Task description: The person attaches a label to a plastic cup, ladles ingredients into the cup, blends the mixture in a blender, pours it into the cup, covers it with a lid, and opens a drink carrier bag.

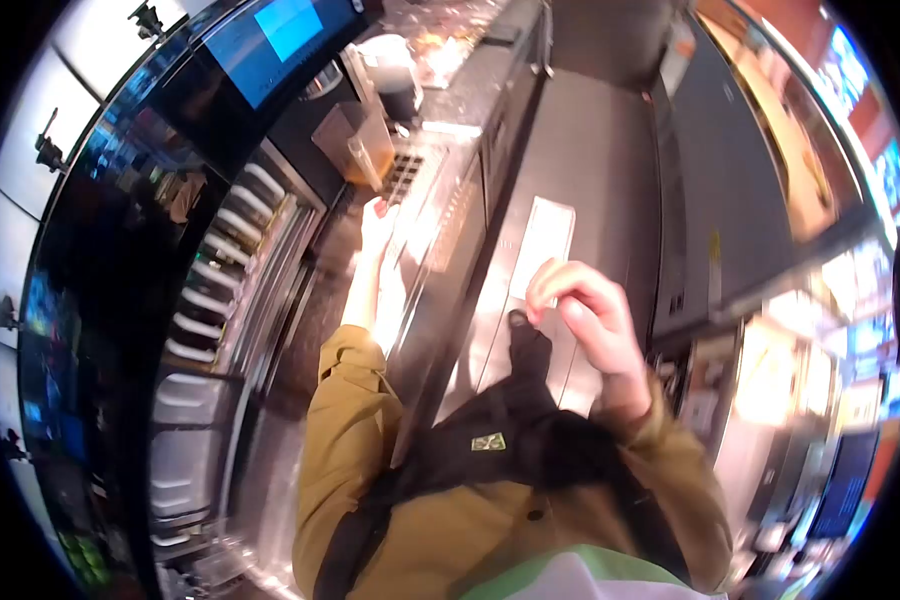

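Note:
My left hand (375, 228) reaches over the counter at the left, just below the handle of a clear pitcher (343, 140). A little amber liquid shows in the pitcher's bottom. The fingers of this hand look bent and closed; glare and blur hide whether they touch the handle or hold something small. Beside the hand lies a dark drain grate (404, 176) set in the metal counter. In front of my body, over the floor, my right hand (595, 315) hangs with loosely curled fingers, the thumb apart from them. Nothing shows in it.
Several white handles (232, 250) line the station at the left, near stacked clear containers (185, 425). A screen (275, 40) stands above the counter, with a white and dark appliance (390, 75) behind the pitcher. Grey cabinets (735, 150) flank the tiled floor (590, 150) on the right.

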The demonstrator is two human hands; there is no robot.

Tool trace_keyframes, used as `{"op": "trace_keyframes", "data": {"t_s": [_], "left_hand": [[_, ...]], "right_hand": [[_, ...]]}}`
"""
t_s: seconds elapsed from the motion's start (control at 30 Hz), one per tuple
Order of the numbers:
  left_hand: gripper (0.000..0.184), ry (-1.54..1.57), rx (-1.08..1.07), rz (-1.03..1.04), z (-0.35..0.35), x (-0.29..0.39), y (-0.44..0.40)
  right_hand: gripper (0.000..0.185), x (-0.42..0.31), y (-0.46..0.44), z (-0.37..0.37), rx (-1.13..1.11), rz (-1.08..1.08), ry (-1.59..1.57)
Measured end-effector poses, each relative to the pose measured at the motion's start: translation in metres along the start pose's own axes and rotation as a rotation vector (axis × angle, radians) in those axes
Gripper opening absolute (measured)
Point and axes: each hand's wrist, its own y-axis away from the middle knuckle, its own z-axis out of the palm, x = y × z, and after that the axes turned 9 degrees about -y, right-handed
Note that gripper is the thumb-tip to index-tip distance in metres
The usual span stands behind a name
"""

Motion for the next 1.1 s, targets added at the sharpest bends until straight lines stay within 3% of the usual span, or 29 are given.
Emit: {"op": "trace_keyframes", "data": {"t_s": [0.07, 0.1, 0.2, 0.23, 0.27, 0.33, 0.43, 0.5, 0.6, 0.7, 0.77, 0.83, 0.87, 0.9, 0.93, 0.97, 1.0, 1.1], "left_hand": [[0.075, -0.182, 0.26, -0.162, 0.03, -0.028, -0.05], [0.083, -0.27, 0.375, -0.172, 0.023, -0.009, -0.082], [0.089, -0.101, 0.427, -0.332, 0.073, -0.096, -0.125], [0.092, -0.093, 0.533, -0.317, 0.065, -0.104, -0.12], [0.089, -0.115, 0.599, -0.457, 0.063, -0.056, -0.106], [0.08, -0.219, 0.639, -0.58, 0.072, -0.077, -0.13], [0.074, -0.004, 0.59, -0.595, 0.065, -0.069, -0.151], [0.07, 0.145, 0.553, -0.597, 0.059, -0.064, -0.155], [0.065, 0.316, 0.545, -0.581, 0.055, -0.053, -0.154], [0.06, 0.478, 0.583, -0.504, 0.056, -0.039, -0.147], [0.058, 0.615, 0.606, -0.425, 0.053, -0.026, -0.139], [0.056, 0.743, 0.622, -0.373, 0.037, -0.016, -0.114], [0.055, 0.811, 0.617, -0.343, 0.024, -0.014, -0.097], [0.058, 0.674, 0.71, -0.46, 0.015, -0.021, -0.077], [0.058, 0.647, 0.701, -0.422, 0.003, -0.008, -0.051], [0.062, 0.609, 0.501, -0.522, -0.021, -0.007, -0.018], [0.062, 0.676, 0.714, -0.461, -0.026, 0.015, 0.004], [0.061, 0.671, 0.817, -0.481, -0.075, 0.013, 0.105]], "right_hand": [[0.017, 0.088, -0.024, -0.078, 0.168, 0.174, 0.186], [0.023, 0.105, -0.061, -0.101, 0.157, 0.254, 0.178], [0.043, 0.165, -0.16, -0.159, -0.028, 0.081, 0.409], [0.05, 0.174, -0.189, -0.155, -0.106, -0.007, 0.525], [0.054, 0.176, -0.23, -0.152, -0.184, 0.001, 0.332], [0.06, 0.193, -0.323, -0.148, -0.385, -0.273, 0.409], [0.067, 0.219, -0.409, -0.123, -0.45, -0.569, 0.591], [0.076, 0.243, -0.435, -0.102, -0.427, -0.602, 0.515], [0.078, 0.254, -0.448, -0.093, -0.4, -0.596, 0.523], [0.075, 0.258, -0.446, -0.097, -0.352, -0.71, 0.311], [0.063, 0.244, -0.427, -0.109, -0.354, -0.587, 0.27], [0.061, 0.263, -0.408, -0.12, -0.301, -0.599, 0.19], [0.058, 0.271, -0.401, -0.125, -0.292, -0.568, 0.18], [0.056, 0.278, -0.392, -0.128, -0.287, -0.533, 0.172], [0.05, 0.282, -0.38, -0.133, -0.3, -0.48, 0.201], [0.048, 0.285, -0.367, -0.134, -0.287, -0.405, 0.198], [0.048, 0.286, -0.357, -0.133, -0.295, -0.364, 0.207], [0.047, 0.283, -0.32, -0.112, -0.314, -0.22, 0.15]]}}
